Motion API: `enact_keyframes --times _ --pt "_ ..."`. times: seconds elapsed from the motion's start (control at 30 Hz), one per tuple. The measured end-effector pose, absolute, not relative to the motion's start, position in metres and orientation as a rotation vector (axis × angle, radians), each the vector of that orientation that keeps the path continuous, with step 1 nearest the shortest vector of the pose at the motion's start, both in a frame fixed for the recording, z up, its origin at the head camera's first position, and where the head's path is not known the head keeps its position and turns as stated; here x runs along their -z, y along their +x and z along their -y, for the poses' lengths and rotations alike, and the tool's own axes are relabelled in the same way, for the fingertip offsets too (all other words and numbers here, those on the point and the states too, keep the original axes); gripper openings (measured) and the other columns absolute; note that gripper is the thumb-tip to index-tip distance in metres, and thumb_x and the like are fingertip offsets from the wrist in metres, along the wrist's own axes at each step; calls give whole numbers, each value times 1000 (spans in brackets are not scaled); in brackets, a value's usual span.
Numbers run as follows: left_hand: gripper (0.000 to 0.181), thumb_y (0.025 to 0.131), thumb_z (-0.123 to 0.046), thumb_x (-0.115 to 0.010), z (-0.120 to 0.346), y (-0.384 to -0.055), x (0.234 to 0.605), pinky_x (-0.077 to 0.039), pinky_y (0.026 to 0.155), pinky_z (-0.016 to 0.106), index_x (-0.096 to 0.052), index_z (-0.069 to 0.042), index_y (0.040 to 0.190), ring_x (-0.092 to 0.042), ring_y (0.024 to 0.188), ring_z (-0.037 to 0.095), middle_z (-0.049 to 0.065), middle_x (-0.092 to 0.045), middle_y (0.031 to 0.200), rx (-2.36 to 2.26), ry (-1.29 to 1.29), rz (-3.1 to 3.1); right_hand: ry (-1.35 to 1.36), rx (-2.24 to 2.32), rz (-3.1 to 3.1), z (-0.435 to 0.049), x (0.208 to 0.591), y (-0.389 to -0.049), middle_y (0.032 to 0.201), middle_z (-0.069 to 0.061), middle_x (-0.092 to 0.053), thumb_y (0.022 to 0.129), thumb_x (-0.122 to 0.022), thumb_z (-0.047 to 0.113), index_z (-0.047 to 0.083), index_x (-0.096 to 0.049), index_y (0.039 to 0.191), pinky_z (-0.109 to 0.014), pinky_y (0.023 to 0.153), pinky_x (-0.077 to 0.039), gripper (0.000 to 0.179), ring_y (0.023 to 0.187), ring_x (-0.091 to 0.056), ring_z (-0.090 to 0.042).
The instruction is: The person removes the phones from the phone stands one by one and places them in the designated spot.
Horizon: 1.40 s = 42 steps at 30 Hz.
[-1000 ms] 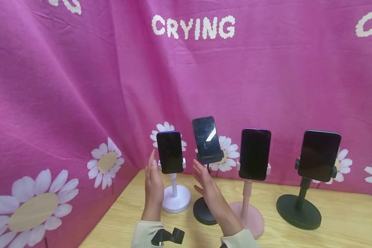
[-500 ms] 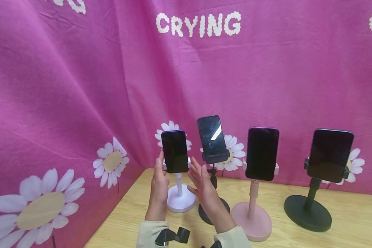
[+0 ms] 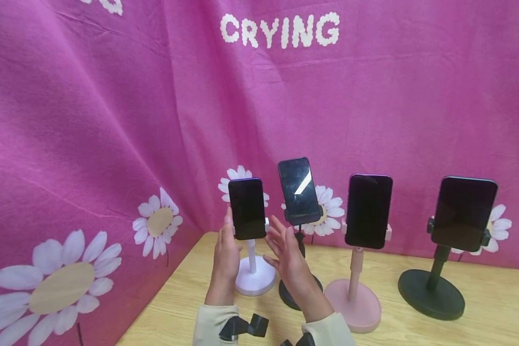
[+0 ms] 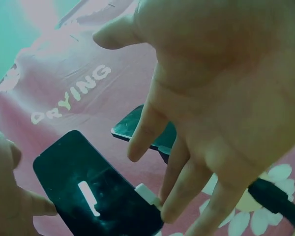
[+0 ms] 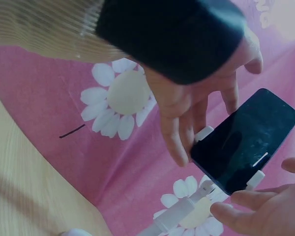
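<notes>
A black-screened smartphone [image 3: 247, 209] sits upright in a white phone stand [image 3: 254, 276], between my two hands. My left hand [image 3: 226, 257] is raised at the phone's left side, its fingers extended right at the edge. On the other side, my right hand [image 3: 290, 257] has its fingers spread, palm turned inward, fingertips close to the white clamp [image 4: 147, 193]. Neither hand curls round anything. In the right wrist view, the left hand's fingers overlap the left clamp arm [image 5: 203, 133], and the right fingers lie just below the other one.
Just right stands a black stand with a tilted phone [image 3: 300, 191], partly behind my right hand. Further right are a pink stand [image 3: 353, 307] and a dark green stand [image 3: 432, 295], each holding a phone. A pink flowered cloth [image 3: 393, 105] hangs behind the wooden table [image 3: 173, 293].
Both hands have moved in around the phone on the white stand, the right one shifting left relative to the stands. The view has turned slightly. The stands keep their places.
</notes>
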<state>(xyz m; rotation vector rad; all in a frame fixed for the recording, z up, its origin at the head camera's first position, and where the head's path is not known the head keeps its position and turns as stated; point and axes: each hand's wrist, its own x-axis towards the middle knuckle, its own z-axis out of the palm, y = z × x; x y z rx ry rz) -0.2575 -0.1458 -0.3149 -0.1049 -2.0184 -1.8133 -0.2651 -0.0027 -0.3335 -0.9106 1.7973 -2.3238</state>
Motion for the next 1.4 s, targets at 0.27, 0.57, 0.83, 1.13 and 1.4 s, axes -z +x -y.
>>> enact_keyframes --times 0.27,0.57,0.83,1.13,1.4 --pt "58 103 -41 -36 145 -251 312 -26 102 69 -20 -21 155 -36 135 37 14 -39 148 1434 -9 2184 -864 2345 -1919 -2 334 -262 150 -19 -32 102 -19 54 14 -23 152 -54 106 -34 65 137 -34 -39" --pt "55 102 -37 -39 148 -245 307 -36 97 65 -28 -17 152 -49 123 39 16 -51 139 1194 17 2257 -784 2374 -1961 -3 336 -266 149 -17 -36 101 -24 54 11 -29 150 -46 99 -44 65 130 -40 -35" --pt "42 104 -30 -39 152 -245 308 -44 88 60 -49 -11 140 -60 108 39 17 -64 119 1089 34 2240 -729 2316 -2072 -3 335 -265 145 -14 -41 100 -35 53 14 -34 149 -43 96 -47 62 128 -45 -34" --pt "42 104 -33 -38 154 -238 303 -46 87 59 -55 -6 131 -61 104 38 18 -66 113 1040 17 2303 -747 2222 -2271 -4 329 -261 144 -14 -46 100 -47 40 8 -44 143 -43 92 -50 54 117 -57 -34" --pt "34 104 -33 -39 155 -231 299 -50 77 51 -61 -6 107 -62 86 31 12 -66 90 1003 3 2348 -702 2100 -2431 -7 327 -256 124 -13 -59 93 -63 33 13 -53 137 -42 85 -54 49 104 -65 -30"
